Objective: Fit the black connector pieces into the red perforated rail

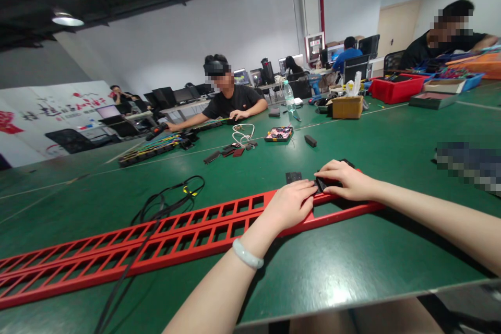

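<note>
A long red ladder-like frame [270, 198] with two rows of slots runs across the green table in front of me. My left hand [290, 202] lies over its right part, fingers stretched out and their tips touching a small black piece. A pale bracelet [247, 254] circles that wrist. Farther right, my right hand [346, 180] bends its fingers and thumb around this black piece [321, 183] on the frame. Its exact kind is hidden by the fingers. Just behind my left fingertips rests a flat black plate [293, 177].
A black cable [161, 203] loops behind the frame and crosses over it. Beyond are a small black block [310, 141], a tray of small parts [278, 134], a bottle [289, 96] and a red bin [397, 88]. Across the table a person [235, 102] handles wired black strips.
</note>
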The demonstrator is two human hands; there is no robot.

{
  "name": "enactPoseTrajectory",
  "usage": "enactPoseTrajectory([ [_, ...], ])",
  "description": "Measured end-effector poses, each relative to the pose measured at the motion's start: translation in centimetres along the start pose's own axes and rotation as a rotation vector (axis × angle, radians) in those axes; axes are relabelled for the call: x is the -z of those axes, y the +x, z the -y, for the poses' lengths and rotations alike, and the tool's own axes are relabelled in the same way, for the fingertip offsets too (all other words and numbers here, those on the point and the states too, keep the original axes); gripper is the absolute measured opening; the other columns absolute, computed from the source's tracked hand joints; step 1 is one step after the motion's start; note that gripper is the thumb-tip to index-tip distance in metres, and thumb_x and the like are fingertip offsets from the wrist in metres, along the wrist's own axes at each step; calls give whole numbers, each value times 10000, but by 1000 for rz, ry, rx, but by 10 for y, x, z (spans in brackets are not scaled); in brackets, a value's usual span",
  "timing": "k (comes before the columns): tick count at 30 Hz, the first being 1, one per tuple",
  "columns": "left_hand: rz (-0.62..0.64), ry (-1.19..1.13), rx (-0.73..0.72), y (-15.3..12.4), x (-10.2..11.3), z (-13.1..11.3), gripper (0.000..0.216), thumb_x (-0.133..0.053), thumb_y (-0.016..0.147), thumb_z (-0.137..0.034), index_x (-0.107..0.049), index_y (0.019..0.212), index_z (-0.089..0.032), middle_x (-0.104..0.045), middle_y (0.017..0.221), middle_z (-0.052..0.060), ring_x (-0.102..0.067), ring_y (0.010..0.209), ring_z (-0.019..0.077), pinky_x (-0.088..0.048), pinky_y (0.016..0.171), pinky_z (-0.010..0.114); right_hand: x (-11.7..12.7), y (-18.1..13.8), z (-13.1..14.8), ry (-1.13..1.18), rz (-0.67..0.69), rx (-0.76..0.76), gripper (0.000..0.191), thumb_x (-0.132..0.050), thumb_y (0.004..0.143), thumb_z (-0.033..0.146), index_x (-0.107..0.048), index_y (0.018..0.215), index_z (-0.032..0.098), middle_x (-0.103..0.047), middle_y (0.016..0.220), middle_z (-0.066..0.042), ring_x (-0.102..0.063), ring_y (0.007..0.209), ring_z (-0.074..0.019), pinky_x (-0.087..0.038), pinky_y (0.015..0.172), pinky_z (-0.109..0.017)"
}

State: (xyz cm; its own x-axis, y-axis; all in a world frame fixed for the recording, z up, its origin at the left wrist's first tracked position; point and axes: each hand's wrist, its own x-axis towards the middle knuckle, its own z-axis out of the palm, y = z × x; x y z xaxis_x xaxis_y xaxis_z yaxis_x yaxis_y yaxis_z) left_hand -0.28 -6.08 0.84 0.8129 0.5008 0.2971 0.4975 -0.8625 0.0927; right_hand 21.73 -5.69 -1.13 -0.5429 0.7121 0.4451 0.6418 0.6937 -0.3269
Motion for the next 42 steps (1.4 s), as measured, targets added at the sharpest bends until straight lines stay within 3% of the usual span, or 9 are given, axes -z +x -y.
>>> enactPoseTrajectory([
  [23, -29, -36, 3, 2, -3, 1, 332, -407, 841, -179, -547, 1141, -161, -561, 1184, 38, -497, 1120, 149, -374, 1003, 298, 4, 3, 6, -20, 70, -51, 380, -523, 773, 304, -543, 1139, 204, -584, 1044, -93, -497, 1001, -219, -353, 859, -399],
  [42, -19, -58, 21, 3, -2, 1, 340, -398, 850, -181, -537, 1159, -170, -558, 1189, 30, -493, 1125, 150, -386, 992, 302, 1, 4, -2, 54, 48, -35, 393, -572, 734, 299, -567, 1112, 194, -603, 991, -84, -535, 920, -204, -404, 811, -351],
])
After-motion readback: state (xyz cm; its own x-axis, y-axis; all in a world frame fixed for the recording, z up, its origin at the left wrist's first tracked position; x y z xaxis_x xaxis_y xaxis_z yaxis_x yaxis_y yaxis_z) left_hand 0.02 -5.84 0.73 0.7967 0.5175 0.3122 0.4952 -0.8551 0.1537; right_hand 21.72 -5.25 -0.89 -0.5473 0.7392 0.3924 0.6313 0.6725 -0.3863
